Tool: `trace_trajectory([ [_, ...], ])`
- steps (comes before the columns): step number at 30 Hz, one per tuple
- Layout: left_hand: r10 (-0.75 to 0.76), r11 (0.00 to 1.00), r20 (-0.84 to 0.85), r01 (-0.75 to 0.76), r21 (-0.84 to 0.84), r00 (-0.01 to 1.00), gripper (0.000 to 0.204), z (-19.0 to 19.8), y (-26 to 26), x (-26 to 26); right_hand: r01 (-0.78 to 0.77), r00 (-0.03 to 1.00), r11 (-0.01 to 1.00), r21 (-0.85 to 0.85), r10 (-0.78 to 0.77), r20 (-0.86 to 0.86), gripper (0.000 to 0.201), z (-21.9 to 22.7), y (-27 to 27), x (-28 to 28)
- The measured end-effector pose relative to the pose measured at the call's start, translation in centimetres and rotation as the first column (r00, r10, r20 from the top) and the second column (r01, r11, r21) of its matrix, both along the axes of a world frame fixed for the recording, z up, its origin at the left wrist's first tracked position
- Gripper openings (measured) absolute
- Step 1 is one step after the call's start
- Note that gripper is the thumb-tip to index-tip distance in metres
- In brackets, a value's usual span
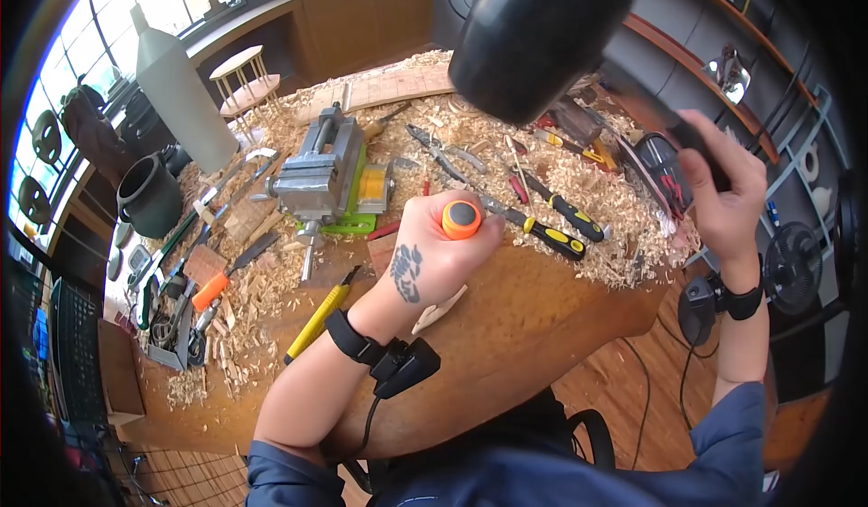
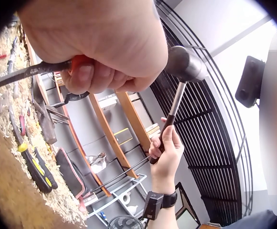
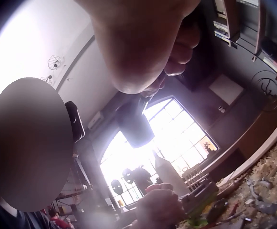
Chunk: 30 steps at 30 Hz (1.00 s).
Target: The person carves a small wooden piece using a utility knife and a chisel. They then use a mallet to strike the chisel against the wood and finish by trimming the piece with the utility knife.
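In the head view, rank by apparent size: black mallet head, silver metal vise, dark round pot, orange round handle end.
1. Black mallet head
2. Silver metal vise
3. Dark round pot
4. Orange round handle end

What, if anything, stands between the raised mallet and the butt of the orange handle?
Nothing visible. The right hand holds the mallet up, and the butt of the orange handle pokes bare out of the left hand. That fist sits around it, so an off-centre swing could catch it.
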State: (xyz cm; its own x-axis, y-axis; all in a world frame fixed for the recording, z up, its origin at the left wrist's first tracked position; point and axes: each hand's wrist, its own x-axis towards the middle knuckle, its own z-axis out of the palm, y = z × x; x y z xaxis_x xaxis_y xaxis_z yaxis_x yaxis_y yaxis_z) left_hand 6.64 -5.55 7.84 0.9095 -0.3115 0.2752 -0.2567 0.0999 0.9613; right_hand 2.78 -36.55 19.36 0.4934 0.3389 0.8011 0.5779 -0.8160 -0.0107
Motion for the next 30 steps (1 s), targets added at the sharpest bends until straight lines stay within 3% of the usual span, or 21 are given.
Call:
trace_trajectory([
  [1,-0.004,1.0,-0.021,0.004,-0.005,1.0,0.023,0.0,0.1,0.1,-0.041,0.995,0.982,0.186,0.056,-0.077,0.034,-0.6,-0.7,0.2],
  [2,-0.007,1.0,-0.043,0.006,-0.01,0.999,0.023,0.0,0.2,0.1,-0.042,0.995,0.982,0.185,0.057,-0.078,0.034,-1.2,-0.5,0.3],
  [4,0.031,0.998,-0.032,-0.032,-0.05,0.999,0.018,0.0,-0.2,-0.2,-0.149,0.986,0.987,0.053,0.152,-0.062,0.035,-2.2,0.4,-0.1],
  [5,0.067,0.993,-0.017,-0.068,-0.092,0.998,0.014,0.3,-0.3,-0.4,-0.166,0.976,0.981,-0.101,0.148,-0.162,0.036,-2.5,1.2,-0.6],
  [6,0.092,0.993,-0.114,-0.083,0.079,0.989,0.01,1.1,0.0,-0.5,-0.182,0.965,0.983,-0.03,0.172,-0.2,0.039,-3.3,2.2,-0.9],
  [8,0.036,0.999,-0.124,-0.04,-0.026,0.992,0.012,1.0,0.1,-0.6,-0.121,0.978,0.985,-0.123,0.097,-0.185,0.038,-2.5,1.4,-0.4],
  [12,0.0,1.0,-0.033,0.0,-0.009,0.999,0.018,-0.2,0.1,-0.1,-0.075,0.992,0.997,-0.007,0.074,-0.106,0.032,-4.2,-0.3,1.1],
  [13,-0.006,1.0,-0.014,0.006,-0.007,1.0,0.022,-0.2,0.1,-0.1,0.027,0.975,0.999,0.022,-0.021,-0.221,0.026,-4.1,-0.7,0.7],
  [15,-0.007,1.0,0.006,0.007,-0.01,1.0,0.027,0.1,0.2,0.0,0.084,0.948,0.993,0.079,-0.055,-0.313,0.023,-5.3,-2.7,1.4],
  [18,-0.044,0.996,-0.07,0.038,-0.084,0.997,0.028,0.3,0.4,0.1,0.334,0.82,0.936,0.11,-0.231,-0.523,0.026,-8.3,-6.2,2.5],
  [22,-0.026,1.0,0.027,0.026,0.0,0.999,0.027,0.1,0.0,-0.2,0.345,0.817,0.932,0.11,-0.24,-0.524,0.029,-14.0,-10.5,4.0],
  [24,-0.013,1.0,0.072,0.012,0.017,0.997,0.026,-0.2,-0.2,-0.5,0.435,0.697,0.891,0.126,-0.245,-0.674,0.031,-15.1,-10.8,4.5],
  [26,-0.066,0.997,0.234,0.054,0.055,0.97,0.024,-0.9,-0.3,-0.4,0.385,0.752,0.909,0.163,-0.206,-0.625,0.034,-17.4,-11.7,5.5],
  [27,-0.077,0.989,0.192,0.052,0.135,0.978,0.022,-0.3,-0.1,-0.7,0.385,0.746,0.908,0.165,-0.2,-0.635,0.034,-17.5,-11.4,5.6],
  [29,-0.067,0.991,0.142,0.049,0.127,0.988,0.022,0.2,0.2,-0.8,0.39,0.721,0.921,-0.018,-0.317,-0.616,0.037,-16.6,-9.8,5.9],
  [30,-0.054,0.993,0.109,0.041,0.11,0.993,0.022,0.3,0.3,-0.7,0.385,0.73,0.923,-0.013,-0.313,-0.607,0.038,-15.9,-8.7,5.8],
])
